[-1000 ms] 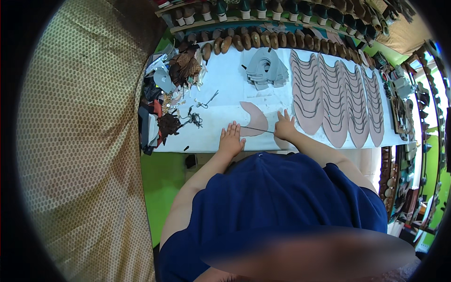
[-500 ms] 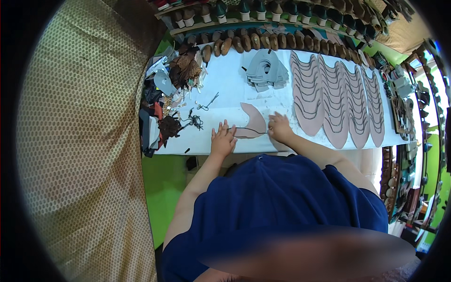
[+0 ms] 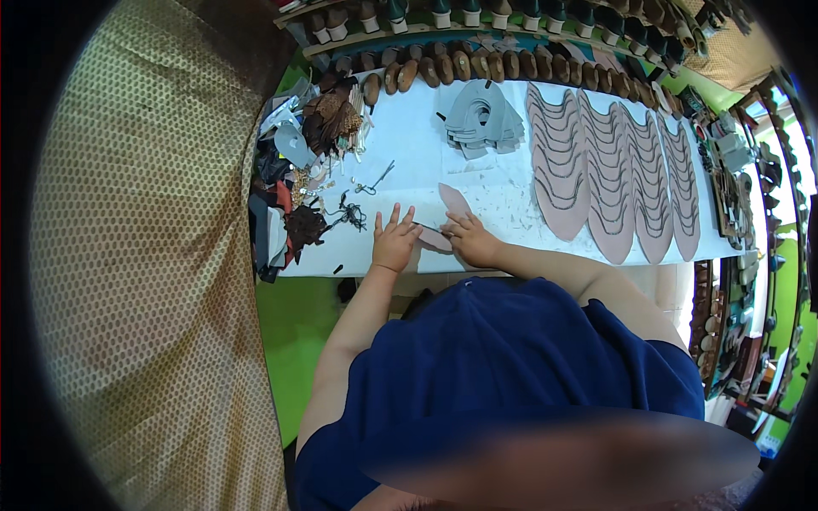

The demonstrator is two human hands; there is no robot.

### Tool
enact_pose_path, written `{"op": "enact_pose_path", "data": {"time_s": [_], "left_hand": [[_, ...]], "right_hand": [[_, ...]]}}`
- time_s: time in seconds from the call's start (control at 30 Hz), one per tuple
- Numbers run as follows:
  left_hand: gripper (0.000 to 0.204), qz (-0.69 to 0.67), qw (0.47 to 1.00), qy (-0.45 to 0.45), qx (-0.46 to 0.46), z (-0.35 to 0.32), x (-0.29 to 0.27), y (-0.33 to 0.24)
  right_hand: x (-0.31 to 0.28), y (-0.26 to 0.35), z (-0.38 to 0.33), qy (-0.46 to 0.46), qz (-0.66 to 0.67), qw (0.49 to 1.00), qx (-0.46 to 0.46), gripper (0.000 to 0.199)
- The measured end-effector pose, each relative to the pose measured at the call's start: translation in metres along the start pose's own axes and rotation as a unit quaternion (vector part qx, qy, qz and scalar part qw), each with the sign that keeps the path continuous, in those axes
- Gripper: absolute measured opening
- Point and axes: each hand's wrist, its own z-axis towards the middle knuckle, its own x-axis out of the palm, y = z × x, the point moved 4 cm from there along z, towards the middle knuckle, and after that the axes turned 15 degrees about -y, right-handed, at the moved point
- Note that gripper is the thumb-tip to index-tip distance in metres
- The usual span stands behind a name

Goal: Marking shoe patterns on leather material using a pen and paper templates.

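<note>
A curved, pinkish-beige shoe-upper piece [image 3: 455, 198] lies near the table's front edge. A thin dark strip [image 3: 430, 228] crosses its near part between my two hands. My left hand [image 3: 393, 243] is open at the piece's left end, its fingers spread. My right hand [image 3: 474, 241] rests over the piece's right side with fingers apart, hiding much of the curve. Whether a fingertip pinches the strip is too small to tell.
Overlapping pink pieces with dark edges [image 3: 562, 217] form several columns at the right. Grey cut pieces [image 3: 484, 136] are stacked at the back. Scissors [image 3: 375, 180], black cord [image 3: 349, 213] and scraps [image 3: 307, 227] lie left. Brown shoe lasts [image 3: 460, 66] line the far edge.
My right hand has moved left, from beside the piece's right edge onto the piece. My left hand has shifted slightly left and up, its fingers spread wider.
</note>
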Motion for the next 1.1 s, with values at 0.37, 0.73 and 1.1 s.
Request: {"op": "enact_pose_path", "data": {"time_s": [0.37, 0.73, 1.1], "left_hand": [[0.063, -0.035, 0.989, 0.083, -0.114, -0.032, 0.002, 0.016], [0.076, -0.117, 0.981, 0.139, -0.068, -0.035, 0.02, -0.022], [0.074, -0.066, 0.972, 0.208, -0.09, -0.037, 0.021, -0.026]], "right_hand": [[-0.012, -0.07, -0.017, -0.019, 0.155, 0.938, 0.31, 0.011], [-0.028, -0.036, -0.033, 0.103, 0.133, 0.964, 0.205, 0.01], [-0.018, -0.061, -0.036, 0.062, 0.135, 0.97, 0.192, 0.006]]}}
